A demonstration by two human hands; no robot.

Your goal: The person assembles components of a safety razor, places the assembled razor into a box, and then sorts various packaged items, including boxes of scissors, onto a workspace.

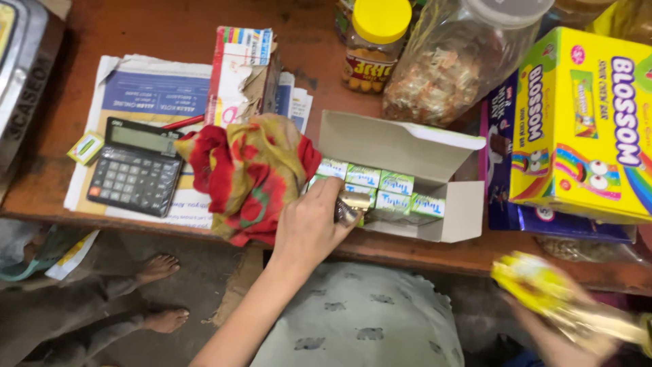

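Note:
My left hand (314,224) reaches into an open white cardboard box (456,221) on a wooden counter and grips a small shiny wrapped piece (348,207) at the box's near left corner. Rows of small green-and-white packets (387,190) fill the box. My right hand (564,326) is low at the right, below the counter edge, and holds a yellow and gold wrapper (536,282), which is blurred.
A red and yellow cloth (248,173) lies left of the box. Further left, a black calculator (136,166) rests on papers. A yellow-lidded jar (375,44), a clear plastic jar (455,61) and a yellow carton (584,126) stand behind and right. Another person's bare feet (159,292) are on the floor.

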